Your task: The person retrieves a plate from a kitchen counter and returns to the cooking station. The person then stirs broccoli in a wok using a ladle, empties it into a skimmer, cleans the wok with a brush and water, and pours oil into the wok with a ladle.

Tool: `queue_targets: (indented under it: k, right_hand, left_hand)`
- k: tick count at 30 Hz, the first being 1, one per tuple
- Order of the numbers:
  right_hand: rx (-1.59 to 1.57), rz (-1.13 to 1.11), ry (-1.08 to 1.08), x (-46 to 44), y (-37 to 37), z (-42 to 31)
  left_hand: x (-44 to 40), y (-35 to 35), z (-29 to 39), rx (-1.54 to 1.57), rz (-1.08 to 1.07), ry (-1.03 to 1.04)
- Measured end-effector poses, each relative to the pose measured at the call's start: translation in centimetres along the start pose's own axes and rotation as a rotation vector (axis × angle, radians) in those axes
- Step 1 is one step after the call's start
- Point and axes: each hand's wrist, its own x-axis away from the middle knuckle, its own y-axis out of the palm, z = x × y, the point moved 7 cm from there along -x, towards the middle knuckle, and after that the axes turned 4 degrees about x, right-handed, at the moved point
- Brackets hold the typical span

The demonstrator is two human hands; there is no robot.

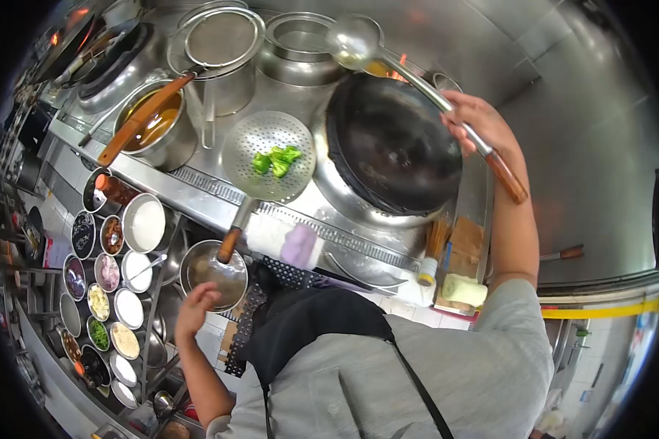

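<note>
My right hand (pixel 479 121) is wrapped round the metal shaft of a long wood-ended ladle (pixel 426 86). The ladle's bowl is raised over the back of the stove, up and left of a black wok (pixel 395 146) that looks bare inside. Near the worktop's front edge, my left hand (pixel 198 307) hovers by a metal bowl (pixel 214 274), fingers loosely bent and apart, with nothing seen in them. Just beyond lies a perforated skimmer (pixel 250 124) holding several broccoli florets (pixel 278 159). Its wooden handle end reaches over the metal bowl.
A pot of amber liquid (pixel 157 128) stands at left with a wooden-handled strainer (pixel 223 36) across the pots. Several seasoning containers (pixel 128 307) fill the left rack. A purple cloth (pixel 299 245) lies at the front edge. Flames (pixel 400 69) show behind the wok.
</note>
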Motion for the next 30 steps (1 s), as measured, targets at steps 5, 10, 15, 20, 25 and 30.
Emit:
queue_targets:
  k: [5, 10, 15, 20, 25, 30]
  right_hand:
    - [0.051, 0.091, 0.122, 5.5, -6.5, 7.9]
    - [0.219, 0.313, 0.042, 7.5, -8.3, 17.7]
    - [0.02, 0.271, 0.134, 10.5, -7.6, 21.1]
    - [-0.252, 0.242, 0.223, 12.2, -5.6, 25.5]
    - [-0.382, 0.123, 0.219, 7.4, -4.8, 28.6]
    - [0.67, 0.553, -0.082, 6.6, -6.7, 27.4]
  left_hand:
    - [-5.4, 12.3, -11.3, -0.298, -0.397, -0.064]
    - [-8.9, 25.8, -14.3, -0.687, -0.789, 0.291]
    - [-10.6, 37.0, -12.3, -0.633, -0.793, 0.243]
    - [-8.5, 45.9, -13.7, -0.715, -0.94, 0.62]
    - [-7.7, 50.1, -15.3, -0.734, -0.977, 0.735]
    - [-7.2, 51.2, -15.9, -0.911, -1.049, 0.574]
